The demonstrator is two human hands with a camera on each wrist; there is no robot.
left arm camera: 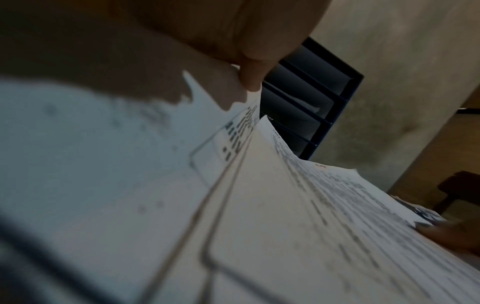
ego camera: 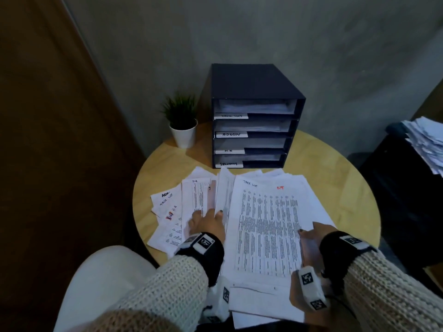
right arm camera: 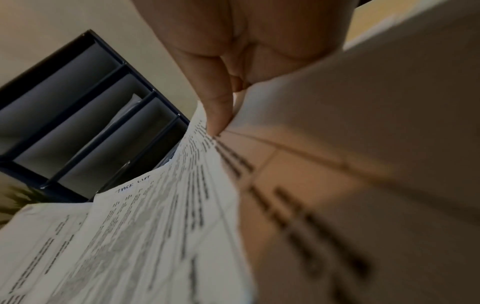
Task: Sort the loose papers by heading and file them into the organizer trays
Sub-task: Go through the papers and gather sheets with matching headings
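A dark blue organizer (ego camera: 254,92) with trays labelled TASK LIST, ADMIN, H.R and SECURITY stands at the back of the round wooden table (ego camera: 335,164). Loose papers lie spread in front of it. My right hand (ego camera: 311,232) pinches the right edge of a large printed sheet headed TASK LIST (ego camera: 266,224), thumb on top. My left hand (ego camera: 208,222) lies over sheets headed H.R (ego camera: 194,195), and its thumb and fingers hold the lower edge of a raised sheet (ego camera: 225,190). The right wrist view shows the thumb (right arm camera: 221,115) on the TASK LIST sheet (right arm camera: 155,216), with the organizer (right arm camera: 78,113) behind.
A small potted plant (ego camera: 183,121) stands left of the organizer. More headed sheets (ego camera: 167,204) fan out at the table's left. A messy paper stack (ego camera: 424,144) sits on a dark cabinet at the right. A brown door is at the left.
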